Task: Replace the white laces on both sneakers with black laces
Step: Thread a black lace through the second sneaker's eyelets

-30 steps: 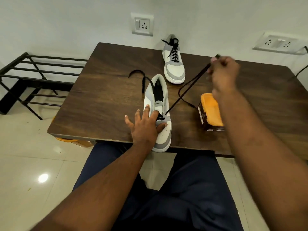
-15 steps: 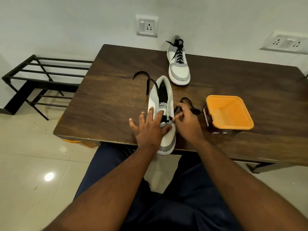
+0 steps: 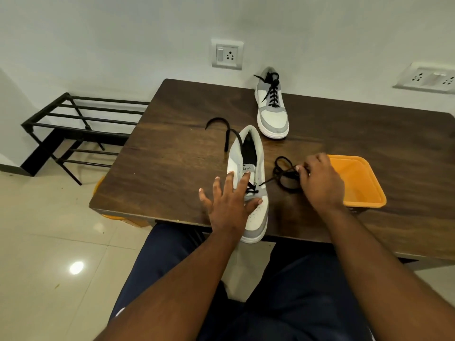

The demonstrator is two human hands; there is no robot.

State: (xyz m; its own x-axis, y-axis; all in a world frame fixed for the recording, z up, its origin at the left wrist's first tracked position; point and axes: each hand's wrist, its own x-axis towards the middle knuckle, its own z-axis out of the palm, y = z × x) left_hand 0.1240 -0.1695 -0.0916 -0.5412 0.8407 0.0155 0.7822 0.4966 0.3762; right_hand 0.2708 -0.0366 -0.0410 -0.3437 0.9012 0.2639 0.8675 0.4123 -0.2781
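Note:
A white and grey sneaker [image 3: 256, 217] lies at the front edge of the table, toe over the edge. My left hand [image 3: 229, 205] rests flat on its left side, fingers spread. A black lace [image 3: 283, 175] runs through its lowest eyelets; one end loops on the table to the right, pinched in my right hand [image 3: 320, 183]. The other end [image 3: 221, 126] lies curled behind the shoe's heel. A second sneaker [image 3: 272, 114], fully laced in black, stands at the table's far edge by the wall.
An orange tub [image 3: 362, 185] sits right of my right hand on the dark wooden table [image 3: 172, 156]. A black metal rack [image 3: 73, 124] stands on the floor at the left. Wall sockets [image 3: 227, 55] are behind the table.
My right hand dropped from high up, where it pulled the lace taut, to the shoe, then slid right to the slack lace by the tub. Left hand stays on the shoe.

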